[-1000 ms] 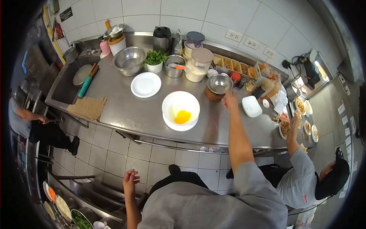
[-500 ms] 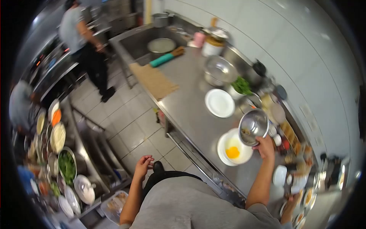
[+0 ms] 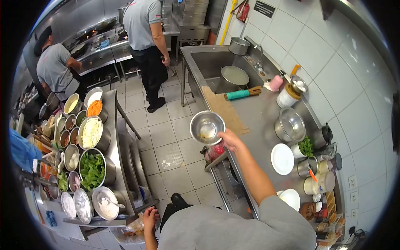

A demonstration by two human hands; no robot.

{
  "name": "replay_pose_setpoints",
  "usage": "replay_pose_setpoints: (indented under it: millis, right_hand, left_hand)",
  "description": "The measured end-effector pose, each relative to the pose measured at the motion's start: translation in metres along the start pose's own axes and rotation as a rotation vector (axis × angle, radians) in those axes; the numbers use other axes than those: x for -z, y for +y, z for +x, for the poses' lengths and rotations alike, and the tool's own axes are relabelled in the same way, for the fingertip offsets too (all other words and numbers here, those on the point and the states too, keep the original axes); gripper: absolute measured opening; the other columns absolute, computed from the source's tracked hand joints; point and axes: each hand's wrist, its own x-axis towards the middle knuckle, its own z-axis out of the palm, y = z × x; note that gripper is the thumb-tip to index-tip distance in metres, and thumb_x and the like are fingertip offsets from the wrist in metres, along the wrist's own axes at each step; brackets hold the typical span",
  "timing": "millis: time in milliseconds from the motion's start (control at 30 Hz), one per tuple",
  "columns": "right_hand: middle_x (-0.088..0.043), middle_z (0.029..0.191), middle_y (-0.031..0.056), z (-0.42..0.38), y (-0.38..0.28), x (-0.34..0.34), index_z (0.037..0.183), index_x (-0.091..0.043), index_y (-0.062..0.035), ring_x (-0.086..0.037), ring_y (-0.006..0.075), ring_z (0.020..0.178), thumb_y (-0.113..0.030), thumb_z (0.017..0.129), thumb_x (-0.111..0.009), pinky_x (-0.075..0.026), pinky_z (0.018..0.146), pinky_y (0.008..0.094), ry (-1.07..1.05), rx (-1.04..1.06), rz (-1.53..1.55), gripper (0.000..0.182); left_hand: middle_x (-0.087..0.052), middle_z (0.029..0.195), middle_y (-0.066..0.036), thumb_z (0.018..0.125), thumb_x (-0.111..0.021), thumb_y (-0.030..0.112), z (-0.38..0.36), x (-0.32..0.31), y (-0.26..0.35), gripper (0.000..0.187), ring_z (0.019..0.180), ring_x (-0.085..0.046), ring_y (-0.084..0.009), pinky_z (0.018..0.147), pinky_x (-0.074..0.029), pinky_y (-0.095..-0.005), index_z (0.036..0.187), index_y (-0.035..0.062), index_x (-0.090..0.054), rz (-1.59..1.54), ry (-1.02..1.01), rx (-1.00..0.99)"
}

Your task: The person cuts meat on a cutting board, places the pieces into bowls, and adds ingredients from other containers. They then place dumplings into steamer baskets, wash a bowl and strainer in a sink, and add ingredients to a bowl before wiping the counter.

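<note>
My right hand grips the rim of a small steel bowl, with its thumb at the inside edge and the bowl held out over the aisle beside the steel counter. A little brownish residue lies in the bottom of the bowl. My left hand hangs low by my side, near the corner of the left prep table, its fingers loosely curled and apart with nothing in them. On the counter, a white bowl is partly hidden by my right shoulder. A white plate lies farther along.
Left, a prep table holds lettuce, shredded carrot and flour bowls. Two people stand by the stoves. Ahead are a sink with a pot, a brown cloth and a steel mixing bowl.
My right hand has carried the steel bowl away from above the white bowl, leftward past the counter's edge. The view has turned left towards the stoves and prep table.
</note>
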Motion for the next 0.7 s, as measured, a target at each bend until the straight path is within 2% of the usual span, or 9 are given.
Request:
replay_pose_setpoints:
  millis: [67,200,267,400,433,500,533,600,700]
  right_hand:
    - [-0.067,0.096,0.0114,0.046,-0.027,0.008,0.123,-0.054,-0.0039,-0.067,0.0212,0.072,-0.009,0.09,-0.054,-0.056,0.054,0.0347,0.099,-0.012,-0.023,0.034]
    - [-0.066,0.103,0.0128,0.074,-0.125,0.03,0.129,-0.049,-0.007,-0.068,0.022,0.071,-0.008,0.089,-0.051,-0.057,0.049,0.0329,0.381,0.135,-0.079,0.04]
    - [-0.065,0.107,0.0149,0.111,-0.16,0.078,0.135,-0.043,-0.0074,-0.068,0.0225,0.071,-0.008,0.089,-0.051,-0.056,0.045,0.0338,0.528,0.174,-0.198,0.047]
    - [-0.066,0.105,0.0164,0.181,-0.223,0.159,0.141,-0.036,-0.0057,-0.068,0.0252,0.068,-0.011,0.087,-0.052,-0.056,0.046,0.0348,0.905,0.251,-0.527,0.056]
    - [-0.066,0.105,0.0164,0.209,-0.235,0.188,0.141,-0.036,-0.0057,-0.068,0.0252,0.068,-0.011,0.087,-0.052,-0.056,0.046,0.0348,0.912,0.24,-0.515,0.056]
    - [-0.055,0.13,0.0252,0.265,-0.245,0.236,0.15,-0.027,-0.0081,-0.067,0.0382,0.098,-0.018,0.089,-0.056,-0.06,0.071,0.0438,1.096,0.115,-0.728,0.068]
    - [-0.055,0.13,0.0252,0.289,-0.242,0.251,0.15,-0.027,-0.0081,-0.067,0.0382,0.098,-0.018,0.089,-0.056,-0.06,0.071,0.0438,1.1,0.097,-0.702,0.068]
    - [-0.048,0.138,0.0255,0.338,-0.238,0.275,0.15,-0.028,-0.0093,-0.059,0.0431,0.114,-0.022,0.092,-0.057,-0.053,0.087,0.0498,1.32,0.138,-0.947,0.067]
    - [-0.047,0.139,0.0233,0.409,-0.217,0.291,0.151,-0.028,-0.0107,-0.058,0.0431,0.115,-0.019,0.093,-0.053,-0.05,0.091,0.0526,1.375,0.102,-0.824,0.063]
  left_hand:
    - [-0.068,0.105,-0.007,0.097,-0.06,0.02,0.015,-0.012,0.022,0.027,0.074,-0.063,-0.0142,0.061,-0.052,-0.0278,0.121,0.007,-0.058,-0.002,-0.029,-0.001]
    - [-0.069,0.104,-0.007,0.097,-0.061,0.021,0.046,-0.052,0.086,0.028,0.078,-0.064,-0.0147,0.064,-0.052,-0.0275,0.12,0.0047,-0.059,0.036,-0.123,-0.064]
    - [-0.069,0.104,-0.006,0.097,-0.062,0.021,0.07,-0.067,0.112,0.029,0.08,-0.064,-0.0151,0.066,-0.053,-0.0276,0.12,0.004,-0.059,0.043,-0.143,-0.052]
    - [-0.069,0.105,-0.007,0.097,-0.062,0.02,0.127,-0.098,0.17,0.029,0.081,-0.064,-0.0144,0.066,-0.053,-0.0276,0.121,0.004,-0.059,0.045,-0.165,-0.081]
    - [-0.069,0.106,-0.007,0.097,-0.062,0.019,0.143,-0.108,0.186,0.028,0.081,-0.064,-0.0139,0.066,-0.053,-0.0274,0.12,0.0039,-0.059,0.04,-0.159,-0.068]
    - [-0.069,0.105,-0.007,0.098,-0.061,0.017,0.182,-0.129,0.214,0.025,0.08,-0.063,-0.0127,0.066,-0.053,-0.0264,0.119,0.0038,-0.06,0.078,-0.145,-0.081]
    - [-0.069,0.105,-0.007,0.098,-0.061,0.017,0.204,-0.139,0.233,0.025,0.08,-0.063,-0.0127,0.066,-0.053,-0.0264,0.119,0.0038,-0.06,0.107,-0.143,-0.08]
    - [-0.068,0.105,-0.007,0.098,-0.06,0.017,0.242,-0.163,0.275,0.023,0.08,-0.062,-0.0116,0.066,-0.052,-0.0249,0.118,0.004,-0.06,0.125,-0.104,-0.125]
    - [-0.069,0.101,-0.006,0.099,-0.06,0.015,0.296,-0.22,0.365,0.02,0.078,-0.06,-0.0093,0.064,-0.048,-0.0224,0.115,0.003,-0.061,0.131,-0.077,-0.256]
